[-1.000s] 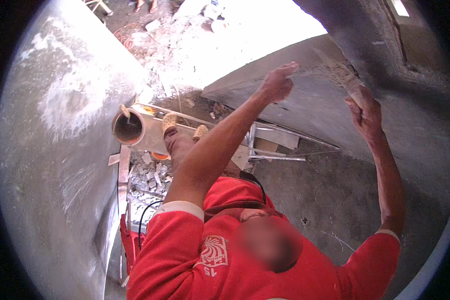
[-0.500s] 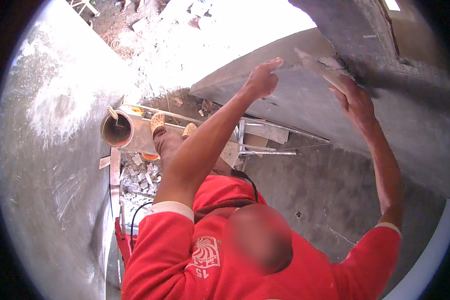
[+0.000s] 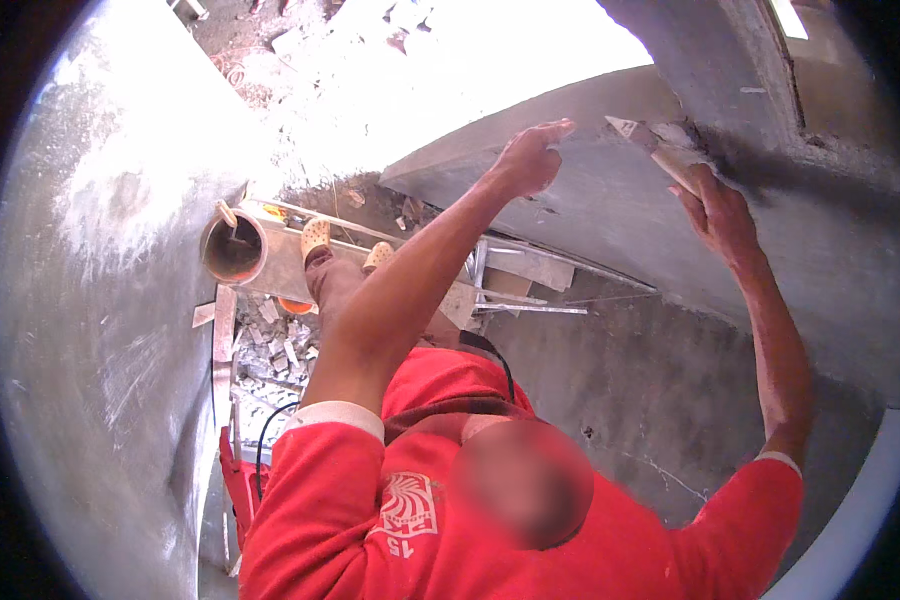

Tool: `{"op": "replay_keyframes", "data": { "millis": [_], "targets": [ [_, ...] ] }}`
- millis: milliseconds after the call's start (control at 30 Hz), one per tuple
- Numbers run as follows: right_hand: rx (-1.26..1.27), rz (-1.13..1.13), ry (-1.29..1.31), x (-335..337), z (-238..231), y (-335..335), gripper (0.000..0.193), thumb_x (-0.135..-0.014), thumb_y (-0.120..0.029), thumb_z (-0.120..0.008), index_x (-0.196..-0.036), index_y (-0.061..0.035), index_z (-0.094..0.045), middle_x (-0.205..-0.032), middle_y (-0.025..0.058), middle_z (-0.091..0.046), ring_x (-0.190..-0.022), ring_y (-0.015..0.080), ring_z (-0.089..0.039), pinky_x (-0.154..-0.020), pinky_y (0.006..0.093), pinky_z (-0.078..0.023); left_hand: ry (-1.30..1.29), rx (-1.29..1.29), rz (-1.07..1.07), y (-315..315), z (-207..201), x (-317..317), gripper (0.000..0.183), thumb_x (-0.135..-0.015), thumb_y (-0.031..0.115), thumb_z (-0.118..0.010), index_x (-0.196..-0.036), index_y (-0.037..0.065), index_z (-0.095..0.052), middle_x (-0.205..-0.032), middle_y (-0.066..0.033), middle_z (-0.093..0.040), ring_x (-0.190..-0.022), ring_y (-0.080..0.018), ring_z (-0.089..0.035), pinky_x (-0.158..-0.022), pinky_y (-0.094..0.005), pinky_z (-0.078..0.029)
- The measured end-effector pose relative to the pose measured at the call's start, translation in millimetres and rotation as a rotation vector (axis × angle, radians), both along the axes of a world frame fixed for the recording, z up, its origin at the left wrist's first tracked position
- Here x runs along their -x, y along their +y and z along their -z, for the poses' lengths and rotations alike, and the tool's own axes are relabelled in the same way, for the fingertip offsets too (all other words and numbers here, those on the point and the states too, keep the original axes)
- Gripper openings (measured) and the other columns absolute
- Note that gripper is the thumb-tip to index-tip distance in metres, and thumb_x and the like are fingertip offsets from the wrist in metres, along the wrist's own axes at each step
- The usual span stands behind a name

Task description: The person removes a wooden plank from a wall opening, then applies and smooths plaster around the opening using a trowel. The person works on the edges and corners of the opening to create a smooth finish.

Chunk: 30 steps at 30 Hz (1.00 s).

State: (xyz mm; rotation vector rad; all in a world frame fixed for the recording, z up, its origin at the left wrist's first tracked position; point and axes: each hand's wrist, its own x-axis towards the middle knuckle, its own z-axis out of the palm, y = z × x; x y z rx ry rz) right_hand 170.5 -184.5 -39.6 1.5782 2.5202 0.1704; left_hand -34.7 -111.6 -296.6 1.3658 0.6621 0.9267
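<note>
My right hand (image 3: 718, 215) is closed around the lower end of a long, narrow, pale tool (image 3: 678, 166). Its light, pointed tip is beside a rough patch (image 3: 678, 133) high on the curved grey wall (image 3: 590, 170). The tool's exact kind I cannot make out. My left hand (image 3: 530, 162) is raised near the wall's upper edge, its index finger stretched out and the others partly bent. Nothing shows in it, and whether it touches the wall I cannot tell.
My feet in yellow clogs (image 3: 315, 235) are on a narrow plank (image 3: 288, 268). A bucket (image 3: 234, 250) with a handled tool in it stands beside them. Rubble (image 3: 280, 345) lies below, near a metal frame (image 3: 530, 307). Another grey wall (image 3: 100, 330) rises at left.
My right hand has shifted slightly down and right with the tool, whose tip has swung clear of its earlier blur. The left hand has barely moved. The whole view has shifted a little.
</note>
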Motion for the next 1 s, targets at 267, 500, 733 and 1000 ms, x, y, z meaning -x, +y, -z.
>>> {"op": "replay_keyframes", "data": {
  "millis": [267, 500, 733, 1000],
  "targets": [
    [0.081, -0.052, -0.042, -2.9, 1.2, 3.4, 0.036, -0.094, -0.014, -0.073, -0.127, -0.0101, -0.058, -0.092, 0.0160, -0.072, -0.077, 0.0382, -0.071, -0.066, 0.0458, -0.056, -0.024, 0.025, 0.021, 1.1, -6.1, 6.2, 0.065, -0.079, -0.003, -0.049, -0.143, 0.003, -0.058, -0.151, -0.0184, -0.054, -0.140, -0.0307, -0.051, -0.120, -0.0377, -0.036],
    [0.027, -0.041, 0.033, 0.4, 11.6, -21.9, 0.039, -0.089, -0.008, -0.077, -0.124, -0.0075, -0.060, -0.097, 0.0159, -0.073, -0.076, 0.0374, -0.071, -0.067, 0.0442, -0.056, 0.200, 0.135, 0.076, 3.1, -1.5, 23.2, 0.063, -0.080, 0.000, -0.051, -0.142, 0.002, -0.058, -0.149, -0.0200, -0.055, -0.138, -0.0320, -0.054, -0.117, -0.0360, -0.040],
    [0.111, -0.028, -0.124, -8.0, 18.5, -4.4, 0.046, -0.086, -0.008, -0.080, -0.126, -0.0043, -0.057, -0.104, 0.0191, -0.072, -0.079, 0.0367, -0.071, -0.065, 0.0423, -0.057, 0.300, 0.053, 0.191, -2.3, -8.3, 17.3, 0.062, -0.082, 0.001, -0.050, -0.143, 0.002, -0.057, -0.149, -0.0193, -0.055, -0.137, -0.0311, -0.055, -0.116, -0.0362, -0.041],
    [0.104, -0.017, 0.088, -32.0, 23.9, -20.8, 0.043, -0.088, -0.008, -0.074, -0.127, -0.0085, -0.056, -0.098, 0.0184, -0.068, -0.080, 0.0407, -0.069, -0.065, 0.0485, -0.056, 0.252, 0.172, 0.105, 2.6, -3.7, 27.9, 0.062, -0.082, 0.002, -0.049, -0.144, 0.002, -0.056, -0.150, -0.0211, -0.054, -0.140, -0.0328, -0.052, -0.117, -0.0370, -0.039]
  ]
}}
